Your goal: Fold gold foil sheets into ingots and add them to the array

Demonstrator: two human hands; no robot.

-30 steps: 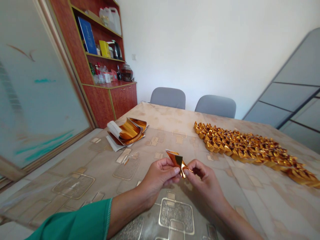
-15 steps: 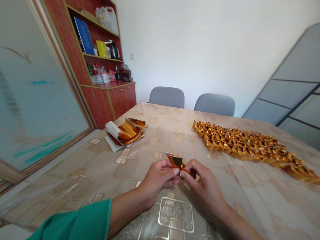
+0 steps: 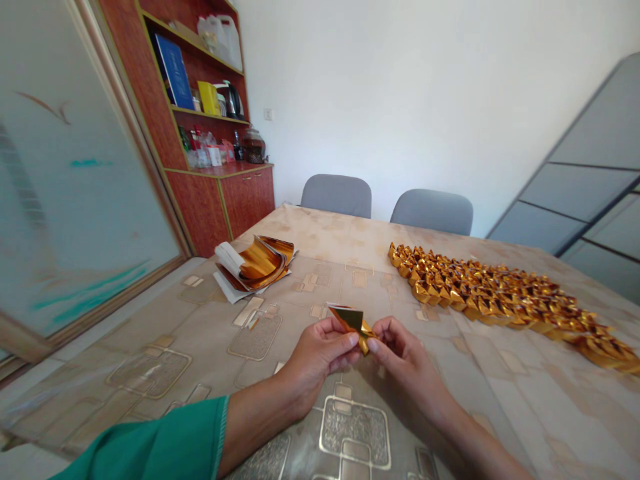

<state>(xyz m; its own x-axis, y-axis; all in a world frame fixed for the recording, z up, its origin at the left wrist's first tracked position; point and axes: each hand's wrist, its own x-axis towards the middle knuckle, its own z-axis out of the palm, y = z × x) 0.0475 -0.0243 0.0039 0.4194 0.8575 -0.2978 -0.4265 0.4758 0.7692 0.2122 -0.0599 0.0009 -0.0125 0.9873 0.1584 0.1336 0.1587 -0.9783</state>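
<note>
Since approx. half a sec ago, the R hand (image 3: 407, 353) has shifted its grip on the gold foil piece (image 3: 354, 323): its thumb sits a touch further R, the curl that was tucked under those fingers is gone from sight, and a small tip now points down btwn the thumbs. The L hand (image 3: 320, 348) has barely moved. The whole bg also slid a little in frame, all together, so I put that down to the head cam.

For the work, I'd read it as mid-fold: R side of the piece being shaped while the L steadies it. Shape still looks loose, w/ its dark, mirror-like flap standing up on the L side, so I wouldn't call it done.

Grip state as I see it: L thumb & fingers pinched narrow on the piece, R fingertips pinched narrow on its other side, partly hidden by its thumb. Piece is just below ctr of frame, held above the table (image 3: 325, 230).

Elsewhere, no real chg: the stack of foil sheets (image 3: 265, 260) lies curled at ctr-L, nearest the L hand, & the rows of folded gold pieces (image 3: 493, 287) run from R of ctr to the R edge, well apart from the stack.
</note>
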